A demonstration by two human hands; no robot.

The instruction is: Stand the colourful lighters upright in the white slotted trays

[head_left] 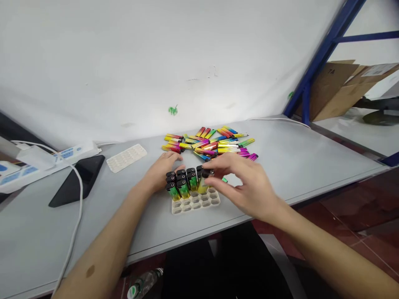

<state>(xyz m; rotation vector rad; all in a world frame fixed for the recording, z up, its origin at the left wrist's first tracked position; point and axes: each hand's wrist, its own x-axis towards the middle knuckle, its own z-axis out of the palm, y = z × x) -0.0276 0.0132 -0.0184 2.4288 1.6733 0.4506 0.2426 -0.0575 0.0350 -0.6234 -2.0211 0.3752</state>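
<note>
Green-and-yellow lighters with black tops stand upright, grouped at the far-left part of a cream tray with rounded holes on a grey desk. The right hand pinches a yellowish lighter with a dark top between thumb and fingers above the tray's right side; whether its base sits in a hole cannot be told. The left hand is loosely spread just beside the upright group, finger and thumb parted, contact unclear. Shiny multicoloured lighters lie heaped behind, near the white wall.
</note>
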